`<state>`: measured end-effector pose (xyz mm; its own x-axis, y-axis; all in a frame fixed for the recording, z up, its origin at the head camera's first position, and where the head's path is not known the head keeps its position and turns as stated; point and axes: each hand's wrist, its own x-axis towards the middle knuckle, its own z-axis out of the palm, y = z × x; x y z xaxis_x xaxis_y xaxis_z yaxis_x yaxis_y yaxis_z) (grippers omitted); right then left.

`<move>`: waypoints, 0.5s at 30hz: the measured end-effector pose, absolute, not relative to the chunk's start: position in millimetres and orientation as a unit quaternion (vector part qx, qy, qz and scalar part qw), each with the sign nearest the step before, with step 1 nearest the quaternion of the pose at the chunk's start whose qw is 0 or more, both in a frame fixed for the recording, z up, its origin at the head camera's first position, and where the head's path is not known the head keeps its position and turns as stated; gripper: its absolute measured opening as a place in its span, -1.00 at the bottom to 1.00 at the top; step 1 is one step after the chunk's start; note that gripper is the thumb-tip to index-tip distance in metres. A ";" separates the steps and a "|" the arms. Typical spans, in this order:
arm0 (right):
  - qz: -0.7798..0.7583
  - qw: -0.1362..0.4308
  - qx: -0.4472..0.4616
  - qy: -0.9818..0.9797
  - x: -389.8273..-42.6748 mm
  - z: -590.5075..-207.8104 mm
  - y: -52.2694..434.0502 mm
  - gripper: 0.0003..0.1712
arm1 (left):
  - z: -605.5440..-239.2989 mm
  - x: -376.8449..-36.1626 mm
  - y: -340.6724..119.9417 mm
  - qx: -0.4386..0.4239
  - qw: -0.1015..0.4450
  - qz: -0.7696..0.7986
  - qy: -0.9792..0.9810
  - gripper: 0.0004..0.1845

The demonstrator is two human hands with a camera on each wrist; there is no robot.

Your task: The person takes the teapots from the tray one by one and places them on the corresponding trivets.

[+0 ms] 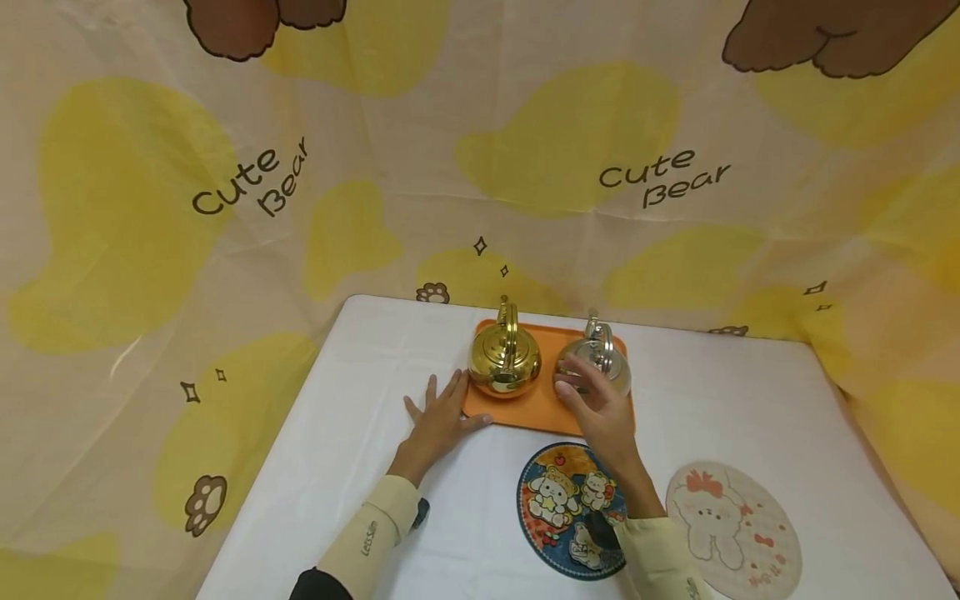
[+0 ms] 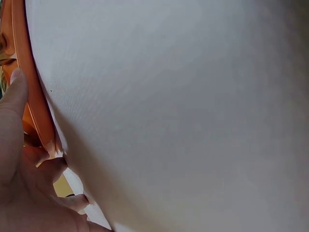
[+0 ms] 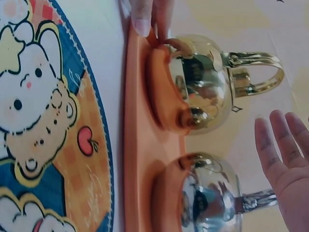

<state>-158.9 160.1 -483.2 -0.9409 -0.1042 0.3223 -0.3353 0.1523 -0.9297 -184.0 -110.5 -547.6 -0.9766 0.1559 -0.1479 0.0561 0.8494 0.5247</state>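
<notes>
- A backdrop cloth (image 1: 480,150) printed with yellow hearts, brown paws and the words "Cute Bear" hangs beyond both hands, behind the far edge of the table.
- The white table (image 1: 360,400) lies under both hands and carries everything else.
- An orange tray (image 1: 536,408) sits between the two hands, its near left corner touching the left hand's thumb; the left wrist view shows the tray rim against the thumb tip.
- A pale round mat with a bunny (image 1: 733,527) lies to the right of the right forearm, near the front edge.
- A blue round mat with cartoon bears (image 1: 564,508) lies just behind the right hand, partly under the wrist and sleeve.
- The gold kettle (image 1: 504,357) stands on the tray just right of the left hand, handle upright.
- The silver kettle (image 1: 600,362) stands on the tray beside it, directly under the right hand.
- The left hand (image 1: 438,417) rests flat on the table, fingers spread.
- The right hand (image 1: 600,408) hovers over the silver kettle with fingers straight and relaxed; whether the fingertips touch it cannot be told.
</notes>
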 end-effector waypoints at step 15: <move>0.686 0.052 0.146 -0.711 -176.9 -500.4 136.2 -0.45 | -548.2 -184.2 -109.7 0.058 0.089 0.266 0.958 0.08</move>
